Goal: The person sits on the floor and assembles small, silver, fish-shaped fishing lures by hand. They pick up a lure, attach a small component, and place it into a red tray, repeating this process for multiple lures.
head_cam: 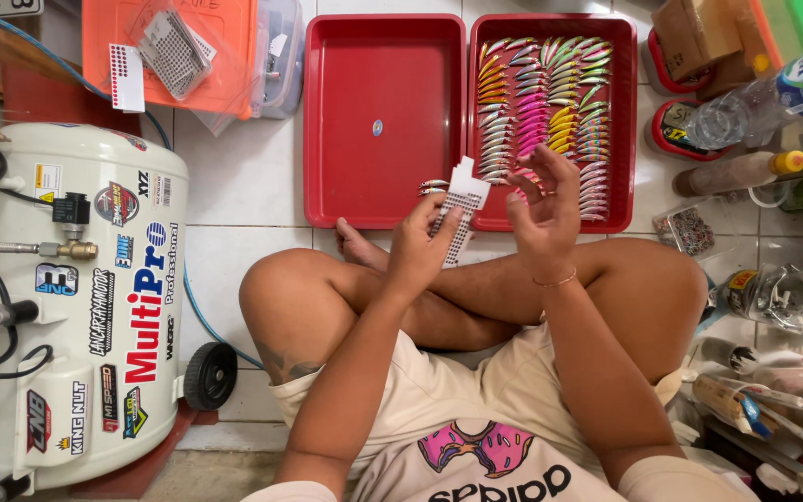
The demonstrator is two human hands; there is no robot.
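A floor of pale square tiles with dark grout lines fills the view under even, bright light. A white air compressor tank stands at the left; bottles and jars crowd the right edge.

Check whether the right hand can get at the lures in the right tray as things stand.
Probably yes. The right hand is raised with open fingers just over the near edge of the right tray, nothing visible in it, and the lures lie uncovered beyond its fingertips.

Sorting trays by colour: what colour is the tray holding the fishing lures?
Red; the tray shows best in the head view.
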